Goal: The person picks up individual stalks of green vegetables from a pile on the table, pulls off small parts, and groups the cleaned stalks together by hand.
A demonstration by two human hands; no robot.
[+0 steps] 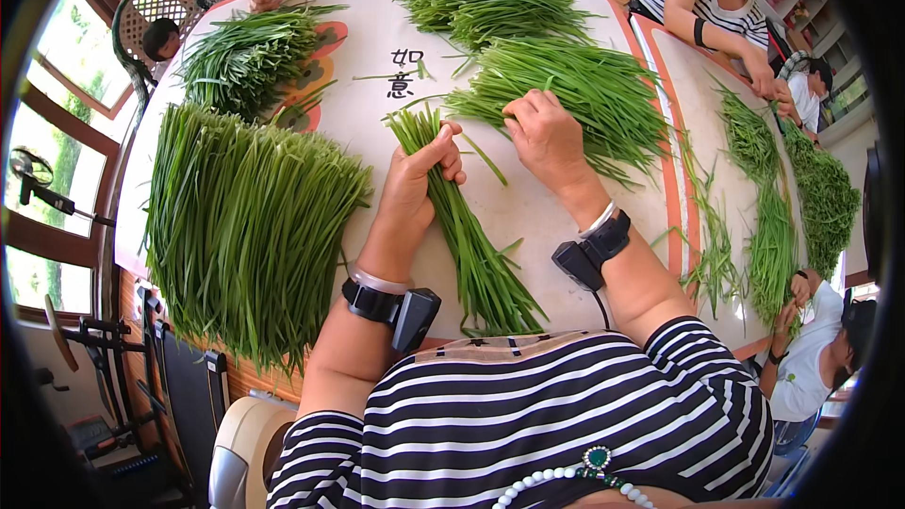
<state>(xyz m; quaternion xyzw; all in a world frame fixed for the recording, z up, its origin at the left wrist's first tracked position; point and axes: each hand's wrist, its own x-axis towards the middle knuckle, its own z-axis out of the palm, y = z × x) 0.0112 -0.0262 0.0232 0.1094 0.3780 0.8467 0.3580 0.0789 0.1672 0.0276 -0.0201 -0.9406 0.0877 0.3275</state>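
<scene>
Our left fingers wrap the green bunch near its upper end, likely keeping stalks aligned. Our right fingers curl nearly together by the loose pile; we cannot tell what's pinched. Thick stack: bench, left of both.

Bright daylight from the windows at left washes out their panes; the tabletop is well lit, its edges bowed by fisheye distortion, corners black.

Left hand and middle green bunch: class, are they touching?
Touching: the head view plainly shows the left hand wrapped around the middle green bunch near its upper end.
</scene>
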